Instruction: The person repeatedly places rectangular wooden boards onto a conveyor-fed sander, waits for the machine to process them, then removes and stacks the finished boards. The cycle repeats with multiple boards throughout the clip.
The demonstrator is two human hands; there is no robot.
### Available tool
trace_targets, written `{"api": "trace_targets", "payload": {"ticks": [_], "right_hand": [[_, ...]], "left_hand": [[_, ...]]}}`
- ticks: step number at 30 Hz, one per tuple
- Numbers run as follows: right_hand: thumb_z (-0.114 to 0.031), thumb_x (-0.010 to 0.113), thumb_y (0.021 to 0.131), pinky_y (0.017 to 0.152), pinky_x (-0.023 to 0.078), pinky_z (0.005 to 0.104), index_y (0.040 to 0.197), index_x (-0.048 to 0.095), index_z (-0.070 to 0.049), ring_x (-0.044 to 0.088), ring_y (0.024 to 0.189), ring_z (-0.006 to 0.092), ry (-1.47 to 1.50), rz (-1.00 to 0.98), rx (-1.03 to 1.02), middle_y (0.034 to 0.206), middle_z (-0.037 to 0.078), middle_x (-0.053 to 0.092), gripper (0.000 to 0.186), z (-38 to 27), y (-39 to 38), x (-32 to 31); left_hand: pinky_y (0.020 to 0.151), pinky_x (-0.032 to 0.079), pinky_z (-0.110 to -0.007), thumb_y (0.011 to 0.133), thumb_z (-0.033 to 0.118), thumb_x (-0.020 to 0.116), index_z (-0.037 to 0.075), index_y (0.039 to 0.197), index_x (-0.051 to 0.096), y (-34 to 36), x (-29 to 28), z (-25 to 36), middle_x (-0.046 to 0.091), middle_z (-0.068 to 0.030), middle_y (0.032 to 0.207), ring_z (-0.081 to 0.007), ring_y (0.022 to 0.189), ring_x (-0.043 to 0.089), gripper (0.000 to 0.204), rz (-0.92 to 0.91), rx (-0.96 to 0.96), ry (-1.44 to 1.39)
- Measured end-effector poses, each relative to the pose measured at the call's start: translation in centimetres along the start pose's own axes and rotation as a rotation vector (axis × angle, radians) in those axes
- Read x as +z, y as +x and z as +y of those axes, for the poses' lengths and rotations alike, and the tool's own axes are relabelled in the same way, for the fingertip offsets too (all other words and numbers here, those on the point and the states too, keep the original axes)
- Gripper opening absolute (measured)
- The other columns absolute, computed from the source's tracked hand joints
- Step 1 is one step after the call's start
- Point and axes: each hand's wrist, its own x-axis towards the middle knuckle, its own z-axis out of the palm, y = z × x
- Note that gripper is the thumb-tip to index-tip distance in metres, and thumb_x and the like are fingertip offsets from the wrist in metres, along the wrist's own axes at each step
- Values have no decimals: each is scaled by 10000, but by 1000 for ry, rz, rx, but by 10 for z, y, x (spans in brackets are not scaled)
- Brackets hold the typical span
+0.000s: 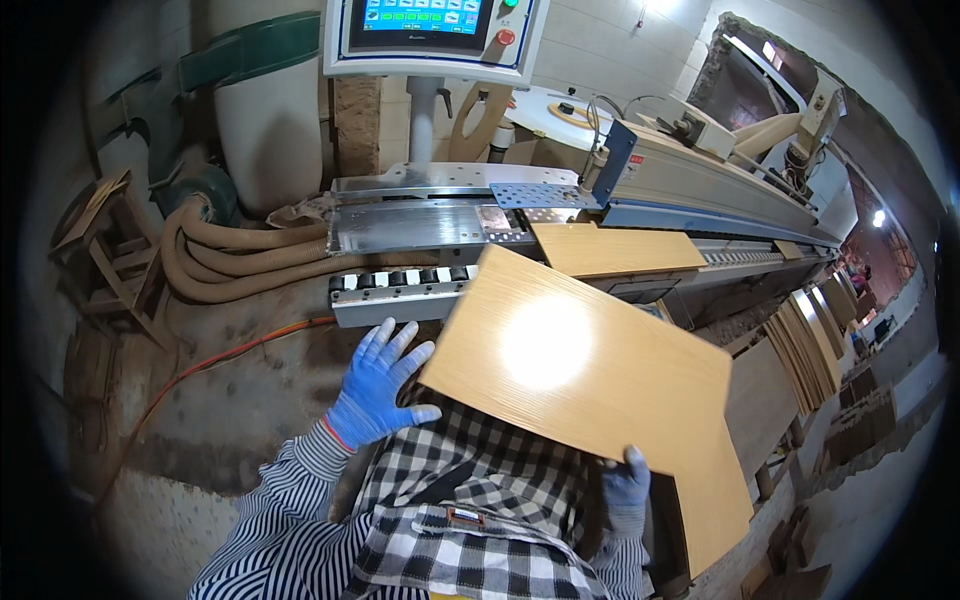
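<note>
A light wooden panel is tilted across the front of me, a bright glare on its face. My right hand, in a grey-blue glove, grips its lower edge; some fingers are hidden. My left hand, in a blue glove, has its fingers spread just beside the panel's left edge, holding nothing. Another light wooden board shows below it at the right. Behind the panel are a roller rail and a long machine bed, with a wooden board lying along it.
A control screen stands above the machine. Ribbed hoses and a wooden stool are at left. An orange hose crosses the floor. Stacked boards lean at right, with a person far behind them.
</note>
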Motion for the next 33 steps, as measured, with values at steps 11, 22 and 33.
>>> {"api": "trace_targets", "payload": {"ticks": [11, 22, 33], "right_hand": [[-191, 634, 893, 713, 581, 360, 985, 591, -44, 611, 663, 147, 93, -337, 434, 783, 51, 625, 179, 69, 110, 174], [-121, 567, 910, 852, 505, 264, 1330, 441, 74, 633, 989, 200, -540, -358, 117, 1200, 194, 603, 479, 42, 136, 107], [-259, 669, 785, 998, 367, 442, 1315, 478, -135, 425, 1242, 313, -2305, -27, -368, 1361, 97, 473, 576, -28, 176, -100]], "left_hand": [[1065, 299, -513, 764, 574, 666, 94, 1231, 596, -33, -31, -50, 524, -195, 1301, -392, 1260, 429, 674, 153, -259, 338], [1057, 356, -449, 784, 493, 684, 100, 1271, 573, 31, -26, -104, 496, -182, 1357, -369, 1297, 406, 636, 79, -461, 347], [1093, 305, -444, 799, 569, 632, 137, 1313, 544, 48, -22, -105, 451, -153, 1409, -329, 1346, 352, 677, 15, -518, 300]]}}
